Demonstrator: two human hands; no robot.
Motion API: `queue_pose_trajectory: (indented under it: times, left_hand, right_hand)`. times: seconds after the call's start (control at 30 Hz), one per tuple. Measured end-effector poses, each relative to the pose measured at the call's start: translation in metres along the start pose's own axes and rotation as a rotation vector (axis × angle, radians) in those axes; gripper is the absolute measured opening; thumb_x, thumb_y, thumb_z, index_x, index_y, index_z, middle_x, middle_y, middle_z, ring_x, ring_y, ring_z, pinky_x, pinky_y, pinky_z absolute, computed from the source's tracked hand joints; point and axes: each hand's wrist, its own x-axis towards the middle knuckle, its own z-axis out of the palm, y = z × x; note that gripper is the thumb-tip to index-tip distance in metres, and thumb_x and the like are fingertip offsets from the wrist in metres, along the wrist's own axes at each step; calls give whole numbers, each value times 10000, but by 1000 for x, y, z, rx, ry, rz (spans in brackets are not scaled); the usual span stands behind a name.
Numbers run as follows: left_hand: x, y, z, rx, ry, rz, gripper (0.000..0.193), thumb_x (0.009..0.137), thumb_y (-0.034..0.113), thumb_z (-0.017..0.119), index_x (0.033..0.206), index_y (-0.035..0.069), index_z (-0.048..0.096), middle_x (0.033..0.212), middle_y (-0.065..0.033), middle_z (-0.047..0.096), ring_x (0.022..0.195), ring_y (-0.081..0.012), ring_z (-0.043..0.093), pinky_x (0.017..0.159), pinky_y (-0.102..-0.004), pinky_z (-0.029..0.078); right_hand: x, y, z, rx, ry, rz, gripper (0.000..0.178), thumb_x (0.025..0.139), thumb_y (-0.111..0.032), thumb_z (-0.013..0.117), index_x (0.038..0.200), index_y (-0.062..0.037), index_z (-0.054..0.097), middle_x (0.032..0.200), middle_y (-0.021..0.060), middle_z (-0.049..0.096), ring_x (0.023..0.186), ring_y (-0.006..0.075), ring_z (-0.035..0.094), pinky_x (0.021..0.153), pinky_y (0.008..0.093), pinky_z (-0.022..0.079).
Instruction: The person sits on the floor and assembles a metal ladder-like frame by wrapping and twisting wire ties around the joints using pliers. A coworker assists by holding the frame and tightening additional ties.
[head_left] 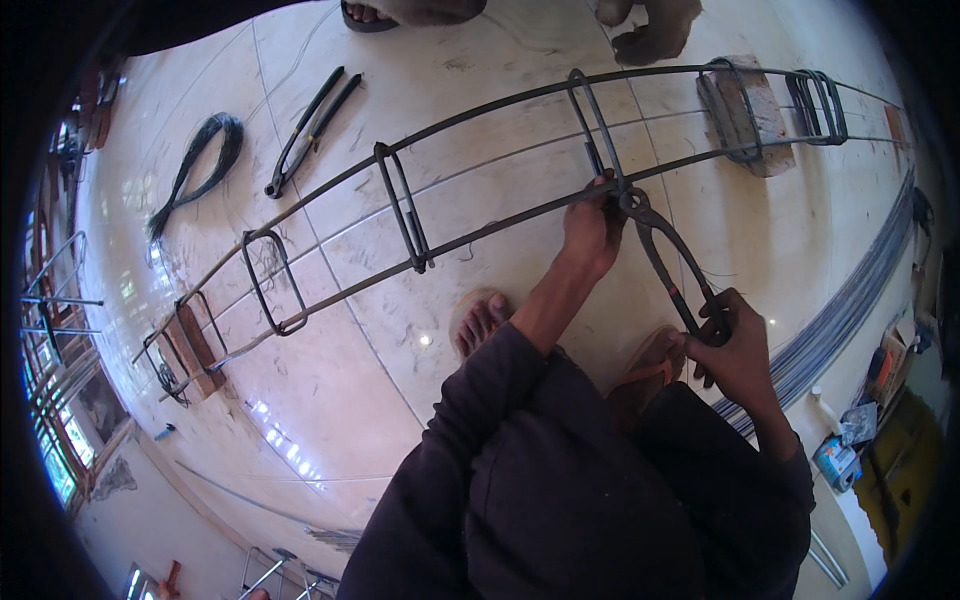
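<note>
Two long steel rods (505, 219) run side by side across the floor, with several rectangular steel stirrups (268, 282) around them. My left hand (592, 232) is closed at the near rod, gripping the foot of one stirrup (598, 125); its fingertips are partly hidden. In my right hand (735, 345) are the handles of dark pincers (668, 245), held low and to the right. The pincers' jaws meet the joint of that stirrup and the near rod, right beside my left fingers. Any wire between the jaws is too small to make out.
Bricks (742, 118) prop the rods at both ends. Beyond the rods lie another pair of pincers (312, 130) and a looped wire bundle (205, 165). Several stirrups (818, 105) cluster at the far right. Long rods (850, 310) lie rightward. Another person's sandalled foot (370, 15) is at the top.
</note>
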Motion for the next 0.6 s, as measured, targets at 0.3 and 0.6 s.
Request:
queue_pose_trajectory:
  times: [0.3, 0.6]
  left_hand:
    - [4, -1, -7, 5, -12, 4, 231, 1002, 75, 314, 1032, -14, 525, 933, -121, 594, 874, -215, 582, 842, -347, 492]
    - [-12, 3, 9, 12, 43, 9, 236, 1010, 102, 332, 1047, -12, 535, 928, -120, 604, 874, -211, 586, 839, -330, 484]
  right_hand:
    - [7, 39, 12, -588, 631, -635, 599, 731, -197, 797, 1265, -74, 556, 908, 127, 659, 700, 234, 667, 613, 345, 538]
    - [-1, 40, 7, -955, 483, -593, 521, 820, -216, 701, 1299, -74, 552, 914, 113, 591, 781, 240, 623, 589, 346, 522]
